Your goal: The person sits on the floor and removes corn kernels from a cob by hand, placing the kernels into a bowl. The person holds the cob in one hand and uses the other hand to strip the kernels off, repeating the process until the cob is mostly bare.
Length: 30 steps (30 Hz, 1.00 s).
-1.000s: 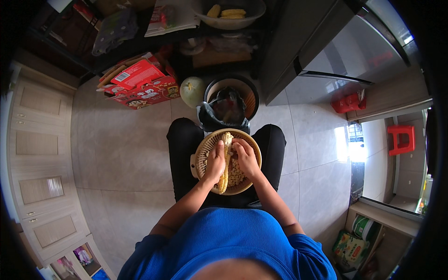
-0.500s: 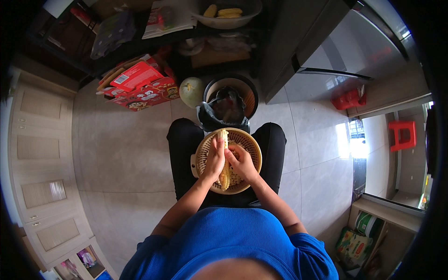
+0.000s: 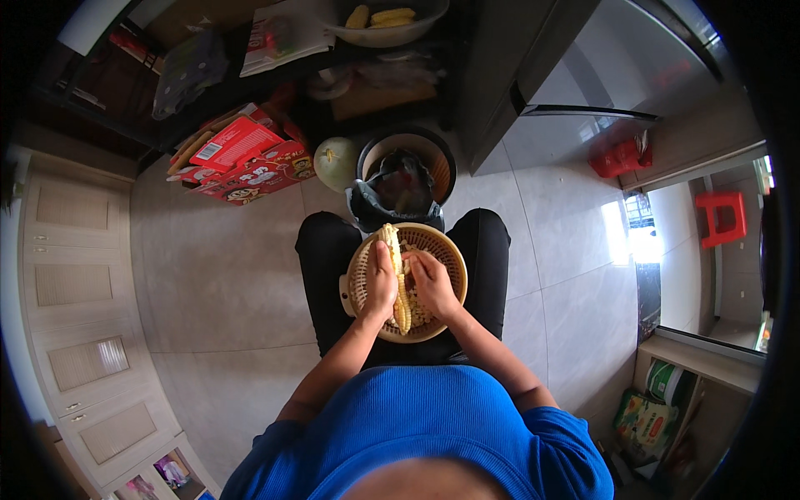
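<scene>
An ear of corn (image 3: 402, 310) lies lengthwise above a round tan plastic basket (image 3: 461, 267) between my knees. Its upper part looks pale and stripped, while yellow kernels cover the lower part. My left hand (image 3: 382, 285) is wrapped round the cob from the left. On the other side, my right hand (image 3: 435, 286) has its fingers curled in close beside the cob; whatever they pinch is hidden. Loose corn kernels (image 3: 418, 316) lie in the basket under my hands.
Just beyond the basket stands a round bin (image 3: 451, 171) with a dark bag (image 3: 375, 208). A pale green melon (image 3: 335, 163) and a red carton (image 3: 250, 162) are left of it. More corn (image 3: 392, 17) sits in a bowl (image 3: 379, 36) on the shelf. A red stool (image 3: 722, 219) stands far right.
My right hand has drawn slightly away from the cob, and its fingers have curled in. The left hand still grips the cob, which has shifted a little. The whole view has tilted slightly.
</scene>
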Available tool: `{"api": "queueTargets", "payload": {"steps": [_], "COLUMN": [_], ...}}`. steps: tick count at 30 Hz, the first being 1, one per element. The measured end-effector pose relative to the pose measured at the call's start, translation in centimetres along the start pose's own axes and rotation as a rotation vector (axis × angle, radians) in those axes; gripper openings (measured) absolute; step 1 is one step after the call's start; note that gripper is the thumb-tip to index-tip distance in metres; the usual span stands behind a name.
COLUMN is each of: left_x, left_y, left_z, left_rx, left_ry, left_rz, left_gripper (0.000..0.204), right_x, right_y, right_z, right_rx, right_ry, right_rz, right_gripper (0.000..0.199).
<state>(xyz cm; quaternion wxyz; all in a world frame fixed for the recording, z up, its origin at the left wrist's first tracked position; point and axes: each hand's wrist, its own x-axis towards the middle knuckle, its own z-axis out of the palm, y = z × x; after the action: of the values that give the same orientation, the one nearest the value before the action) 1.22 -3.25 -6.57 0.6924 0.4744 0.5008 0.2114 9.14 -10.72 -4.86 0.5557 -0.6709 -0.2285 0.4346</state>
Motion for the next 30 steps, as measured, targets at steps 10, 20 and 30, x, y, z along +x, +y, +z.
{"api": "queueTargets", "payload": {"steps": [10, 20, 30], "left_x": [-1.1, -0.2, 0.1], "left_y": [3.9, 2.4, 3.2], "left_z": [0.7, 1.0, 0.7], "left_rx": [0.027, 0.014, -0.119], "left_ry": [0.074, 0.086, 0.096], "left_rz": [0.088, 0.103, 0.064], "left_gripper": [0.048, 0.029, 0.031], "right_x": [-1.1, -1.3, -1.1], "right_y": [-0.5, 0.3, 1.1], "right_z": [0.4, 1.3, -0.4], "right_rx": [-0.196, -0.249, 0.141], "right_ry": [-0.038, 0.064, -0.187], "right_rz": [-0.113, -0.195, -0.019], "right_gripper": [0.023, 0.016, 0.02]}}
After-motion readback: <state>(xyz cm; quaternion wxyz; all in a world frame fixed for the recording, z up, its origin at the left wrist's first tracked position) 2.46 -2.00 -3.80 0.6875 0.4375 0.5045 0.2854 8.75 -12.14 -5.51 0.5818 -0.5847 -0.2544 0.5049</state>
